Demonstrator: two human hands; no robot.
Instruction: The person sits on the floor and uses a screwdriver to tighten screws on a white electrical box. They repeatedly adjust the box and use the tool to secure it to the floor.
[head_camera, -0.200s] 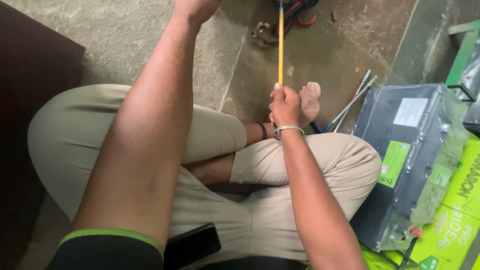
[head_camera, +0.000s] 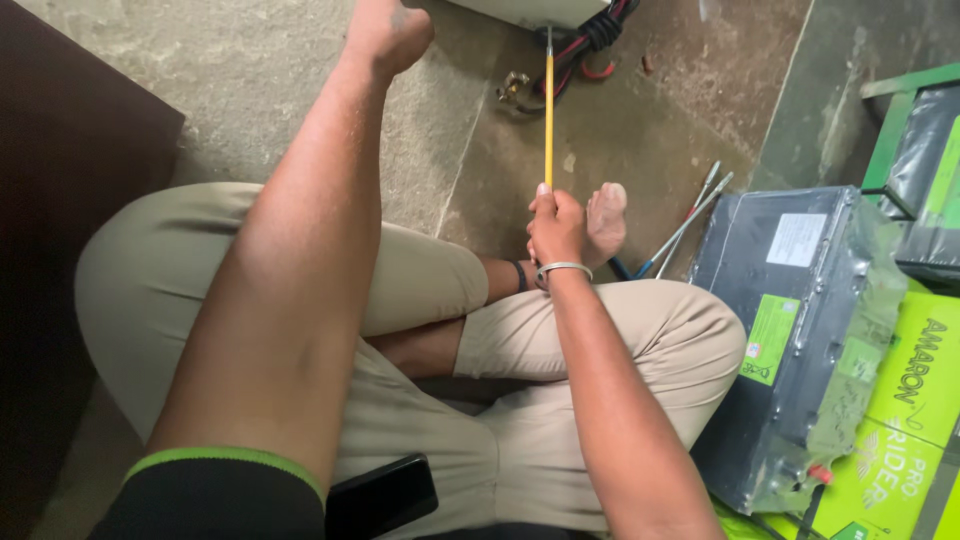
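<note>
My right hand (head_camera: 556, 228) is closed around the near end of a long yellow rod (head_camera: 548, 110) that runs straight away from me toward a light-coloured box (head_camera: 530, 10) at the top edge, where red and black cables (head_camera: 590, 40) bunch. A metal bangle sits on that wrist. My left hand (head_camera: 388, 35) reaches far forward on the stone floor, fingers curled, near the top edge; what it touches is hidden. I sit cross-legged in beige trousers, one bare foot (head_camera: 606, 222) just right of my right hand.
A large grey battery (head_camera: 800, 330) in plastic wrap stands on the right, with green cartons (head_camera: 900, 420) beside it. Pliers with blue handles (head_camera: 680, 230) lie by the foot. A metal clamp (head_camera: 512, 88) lies on the floor. A black phone (head_camera: 380, 495) rests on my lap. A dark panel (head_camera: 70, 250) is left.
The view has shifted slightly, so the box and cables at the top show more. Both hands hold about the same positions.
</note>
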